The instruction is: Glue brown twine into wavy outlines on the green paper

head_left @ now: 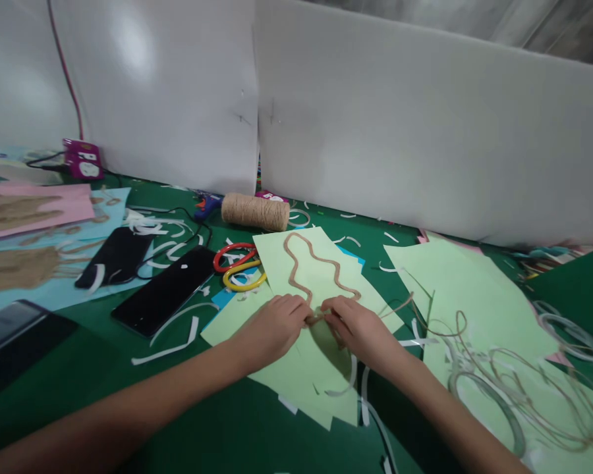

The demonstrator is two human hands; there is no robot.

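Observation:
Jute twine (293, 263) lies in a wavy outline on a light green paper sheet (321, 247) in the middle of the table. At the near end of that outline, my left hand (274, 329) pinches the twine against the paper. My right hand (358, 326) is just beside it, its fingers closed on the same twine, with a small gap between the two hands. A loose stretch of twine (460, 322) runs off to the right. My fingertips partly hide the lower part of the outline.
Behind the sheet lies a twine spool (255, 212). Scissors with red and yellow handles (244, 275), a black phone (163, 289) and another dark phone (116, 257) are on the left. Tangled twine (538, 401) and green sheets (474, 289) cover the right. White boards (400, 125) stand behind.

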